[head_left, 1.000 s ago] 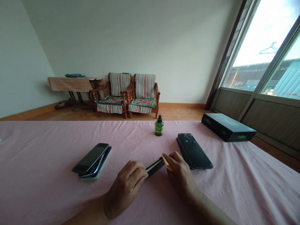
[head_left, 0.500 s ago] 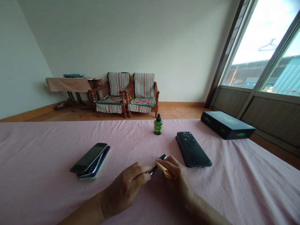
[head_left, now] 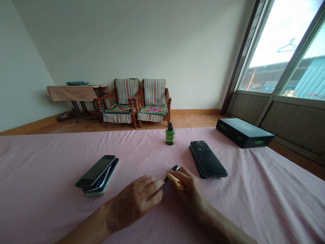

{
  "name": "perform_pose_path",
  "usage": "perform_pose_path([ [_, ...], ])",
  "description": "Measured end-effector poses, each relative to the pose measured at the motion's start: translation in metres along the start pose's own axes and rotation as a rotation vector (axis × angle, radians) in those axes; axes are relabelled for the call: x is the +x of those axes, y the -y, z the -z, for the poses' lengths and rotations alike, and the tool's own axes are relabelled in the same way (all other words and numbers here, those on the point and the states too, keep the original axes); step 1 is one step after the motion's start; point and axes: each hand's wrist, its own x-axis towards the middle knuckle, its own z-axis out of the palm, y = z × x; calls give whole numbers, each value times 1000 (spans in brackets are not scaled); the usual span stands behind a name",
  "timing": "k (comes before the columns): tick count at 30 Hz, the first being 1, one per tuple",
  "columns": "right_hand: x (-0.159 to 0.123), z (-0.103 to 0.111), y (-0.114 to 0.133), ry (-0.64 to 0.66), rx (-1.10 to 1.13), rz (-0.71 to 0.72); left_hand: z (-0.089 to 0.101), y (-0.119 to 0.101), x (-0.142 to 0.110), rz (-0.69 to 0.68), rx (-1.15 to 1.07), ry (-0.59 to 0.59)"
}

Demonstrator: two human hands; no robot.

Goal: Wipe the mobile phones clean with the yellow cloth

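My left hand (head_left: 138,198) grips the near end of a slim, dark phone (head_left: 175,167) with a shiny edge, which is tilted and seen almost edge-on. A folded pale-yellow cloth (head_left: 178,183) is pinched in my right hand (head_left: 191,191), its fingers pressing it against the phone. Most of the phone's face is hidden behind the fingers and cloth. To the left lies an uneven stack of phones (head_left: 98,171), a black one on top. On the right sits a neater stack of dark phones (head_left: 208,159).
A small green bottle (head_left: 170,136) with a black cap stands beyond my hands. A flat black box (head_left: 245,133) lies at the far right of the pink cloth (head_left: 50,159). Two wooden armchairs (head_left: 134,101) and a side table (head_left: 71,93) are by the wall.
The view has shifted slightly. Both hands keep hold of the phone and cloth, with only a small shift in the fingers.
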Motion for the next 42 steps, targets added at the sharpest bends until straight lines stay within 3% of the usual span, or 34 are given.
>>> perform_pose_path([
  [8, 0, -1, 5, 18, 93, -125, -16, -1, -4, 131, -260, 50],
  [15, 8, 3, 2, -81, 529, -389, -31, -6, -6, 455, -341, -144],
  [20, 7, 7, 0, -147, 712, -487, -31, -11, -1, 545, -550, -194],
  [25, 4, 8, 7, -133, 906, -554, -27, -19, 2, 497, -693, -157],
  [30, 2, 4, 12, -92, 957, -596, -28, -21, 1, 463, -550, -138],
  [36, -2, 0, 19, 2, 978, -602, -26, -23, -2, 373, -291, -226],
  [42, 0, 0, 11, -2, 945, -624, -20, -21, 2, 268, -242, -220],
])
